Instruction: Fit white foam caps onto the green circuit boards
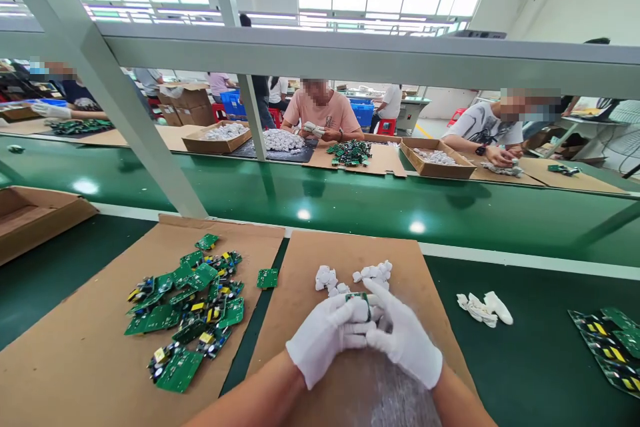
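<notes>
Both my hands wear white gloves and meet over the right-hand cardboard sheet [280, 340]. Between them is a small green-edged circuit board with a white part [359, 308]. My left hand [325, 337] is closed around its left side, while the fingers of my right hand [400, 337] press on its right side. Just beyond my fingertips lie white crumpled pieces [326, 277] and more white pieces [376, 272]. A pile of green circuit boards [200, 287] covers part of the left cardboard sheet [75, 353]. One single board [267, 278] sits at the gap between the sheets.
White crumpled material [483, 309] and a panel of boards [607, 350] lie on the green surface at right. An empty cardboard tray [40, 213] is at far left. A slanted metal post [130, 107] rises at left; people work across the green belt [350, 203].
</notes>
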### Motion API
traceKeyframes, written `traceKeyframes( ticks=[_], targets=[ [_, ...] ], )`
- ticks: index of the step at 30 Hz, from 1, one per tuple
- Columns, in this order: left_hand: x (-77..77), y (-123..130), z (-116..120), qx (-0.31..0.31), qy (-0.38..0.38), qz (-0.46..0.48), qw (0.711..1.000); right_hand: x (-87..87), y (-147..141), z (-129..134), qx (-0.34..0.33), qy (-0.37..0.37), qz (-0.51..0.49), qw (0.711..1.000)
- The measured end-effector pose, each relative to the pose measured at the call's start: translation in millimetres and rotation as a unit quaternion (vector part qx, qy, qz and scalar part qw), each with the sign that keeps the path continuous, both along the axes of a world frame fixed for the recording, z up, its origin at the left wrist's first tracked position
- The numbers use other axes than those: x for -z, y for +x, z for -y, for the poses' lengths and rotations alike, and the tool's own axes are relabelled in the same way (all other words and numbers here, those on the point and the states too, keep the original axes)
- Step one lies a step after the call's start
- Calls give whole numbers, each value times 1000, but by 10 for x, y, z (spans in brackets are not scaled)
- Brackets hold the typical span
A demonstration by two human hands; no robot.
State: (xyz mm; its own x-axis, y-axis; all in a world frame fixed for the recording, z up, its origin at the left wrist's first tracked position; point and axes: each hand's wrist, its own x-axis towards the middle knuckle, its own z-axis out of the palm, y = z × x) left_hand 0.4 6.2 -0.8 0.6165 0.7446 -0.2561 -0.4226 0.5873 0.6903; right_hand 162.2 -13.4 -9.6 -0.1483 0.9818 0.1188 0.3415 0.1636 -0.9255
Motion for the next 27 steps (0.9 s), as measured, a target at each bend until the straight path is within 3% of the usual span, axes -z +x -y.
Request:
traceKeyframes(
  ticks=[3,5,8,11,12,14,20,24,27],
  targets=[
    [-58,-45,-38,-23,-25,5,999,52,238,-86,184,12,44,982],
    [-102,-76,-43,-52,-10,-18,998,115,371,-160,253,20,92,963],
    [-194,-131,-107,-72,35,-55,995,219,448,-273,227,40,138,963],
    [-305,-202,-382,-83,131,-129,979,320,417,-372,194,61,182,962],
    [-329,-224,-530,-98,173,-176,964,351,402,-399,187,63,195,961],
    [-335,-254,-883,-126,277,-308,901,396,390,-440,177,61,218,958],
    [-25,-154,-1833,-153,307,-402,849,353,477,-451,176,66,268,945],
    [202,-83,-2110,-152,314,-464,814,307,512,-419,179,50,281,942],
    [261,-118,-2175,-155,321,-521,775,297,515,-394,166,24,284,944]
  ],
)
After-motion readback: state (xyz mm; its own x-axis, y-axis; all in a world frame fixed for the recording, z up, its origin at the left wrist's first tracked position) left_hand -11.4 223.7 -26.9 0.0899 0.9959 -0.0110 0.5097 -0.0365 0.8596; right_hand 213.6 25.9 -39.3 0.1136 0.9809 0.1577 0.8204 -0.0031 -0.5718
